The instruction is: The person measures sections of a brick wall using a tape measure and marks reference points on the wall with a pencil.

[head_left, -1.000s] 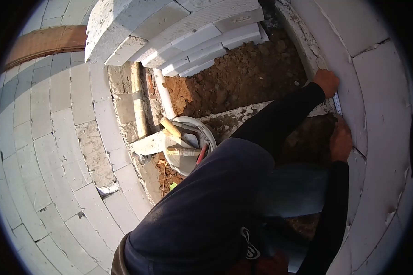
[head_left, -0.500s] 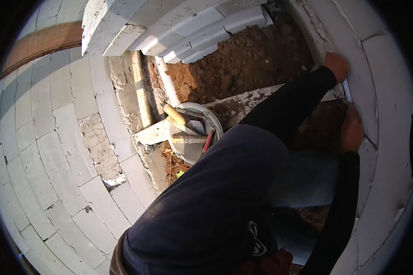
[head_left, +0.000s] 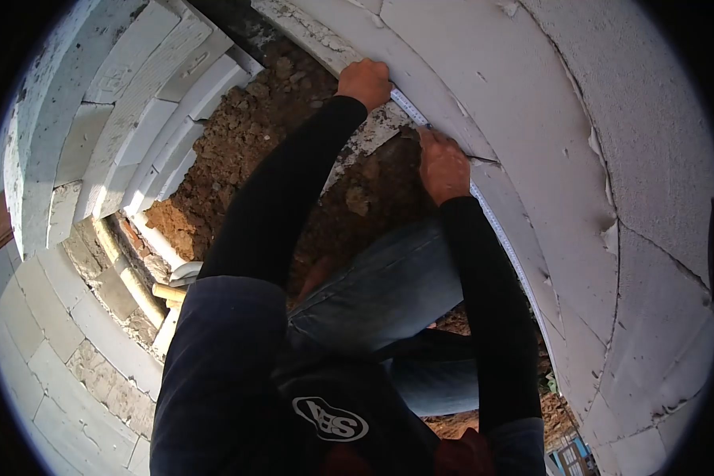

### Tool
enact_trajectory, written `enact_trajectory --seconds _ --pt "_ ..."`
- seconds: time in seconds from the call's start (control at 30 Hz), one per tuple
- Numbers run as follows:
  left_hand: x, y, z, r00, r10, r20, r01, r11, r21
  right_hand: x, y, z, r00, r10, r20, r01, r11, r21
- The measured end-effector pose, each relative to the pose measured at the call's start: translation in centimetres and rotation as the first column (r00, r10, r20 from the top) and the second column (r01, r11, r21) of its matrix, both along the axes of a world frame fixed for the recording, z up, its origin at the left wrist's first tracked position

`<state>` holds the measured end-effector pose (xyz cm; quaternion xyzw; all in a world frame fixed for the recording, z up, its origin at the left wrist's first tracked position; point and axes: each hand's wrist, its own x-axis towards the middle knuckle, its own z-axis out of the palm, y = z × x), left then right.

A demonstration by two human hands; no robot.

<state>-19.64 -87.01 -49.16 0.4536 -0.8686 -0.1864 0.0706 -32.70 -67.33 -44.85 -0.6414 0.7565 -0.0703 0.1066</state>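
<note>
A white measuring tape (head_left: pixel 411 108) runs along the base of the light block wall (head_left: pixel 523 135) on my right. My left hand (head_left: pixel 366 82) is closed on it at the far end, knuckles up, close against the wall's foot. Nearer to me, my right hand (head_left: pixel 444 166) is curled over the tape, its fingers pressed near the wall. Between the two hands a short stretch of tape shows its markings. Past my right wrist the tape continues toward me along the wall (head_left: pixel 509 247). My fingertips are partly hidden.
Brown soil (head_left: pixel 242 131) fills the trench to the left, crossed by a concrete strip (head_left: pixel 377 131). A stepped block wall (head_left: pixel 127 87) rises at the upper left. A yellowish pipe (head_left: pixel 127 266), a white pipe (head_left: pixel 157 239) and a wooden handle (head_left: pixel 168 293) lie at the lower left.
My view has swung to the right, so the hands and wall now appear nearer the middle. Both hands stay at the tape. More of the tape shows beyond my right wrist.
</note>
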Motion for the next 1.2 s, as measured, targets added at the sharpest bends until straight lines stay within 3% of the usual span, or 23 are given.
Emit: enact_trajectory --seconds 1.2 --pt "0.0 -0.1 0.1 1.000 -0.022 0.011 0.021 1.000 0.021 0.7 -1.9 -0.9 1.000 -0.008 -0.005 0.008 1.000 0.004"
